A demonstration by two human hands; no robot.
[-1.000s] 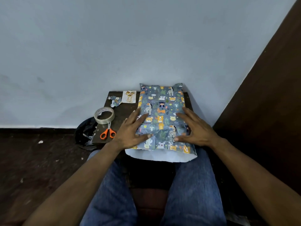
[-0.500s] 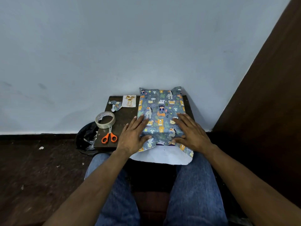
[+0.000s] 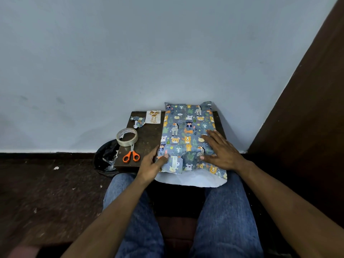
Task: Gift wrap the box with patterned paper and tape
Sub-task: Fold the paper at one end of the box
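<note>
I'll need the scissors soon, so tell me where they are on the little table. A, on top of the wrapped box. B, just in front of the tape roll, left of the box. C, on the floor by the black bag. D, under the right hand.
B: the orange-handled scissors lie on the table just nearer than the tape roll, left of the box.

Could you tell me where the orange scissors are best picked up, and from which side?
Take the scissors by the orange loop handles, coming from the near side with the left hand. The handles point toward the person, while the blade tips lie under the tape roll.
</note>
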